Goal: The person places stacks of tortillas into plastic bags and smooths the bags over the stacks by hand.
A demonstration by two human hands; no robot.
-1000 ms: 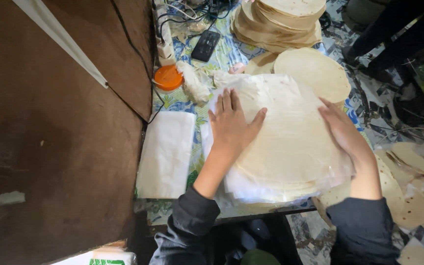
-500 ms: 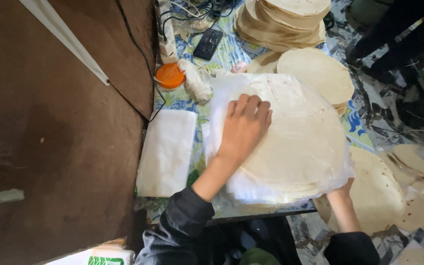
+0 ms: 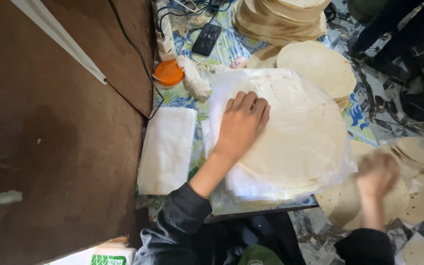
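While the left hand (image 3: 241,122) lies flat and open on the bagged flatbread stack (image 3: 290,142) at the desk's near edge, the right hand (image 3: 376,174) (blurred, grip unclear) hovers over loose flatbreads (image 3: 418,157); overhang risks sliding.

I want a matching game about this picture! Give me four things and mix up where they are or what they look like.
Things:
1. left hand
2. right hand
3. orange lid
4. black phone

Descriptions:
A. round, beside the white power strip
B. blurred, over the loose flatbreads at the table's edge
C. pressed flat on the big stack of flatbreads and thin sheets
D. lying at the far end of the patterned tablecloth

Pairs: 1-C, 2-B, 3-A, 4-D
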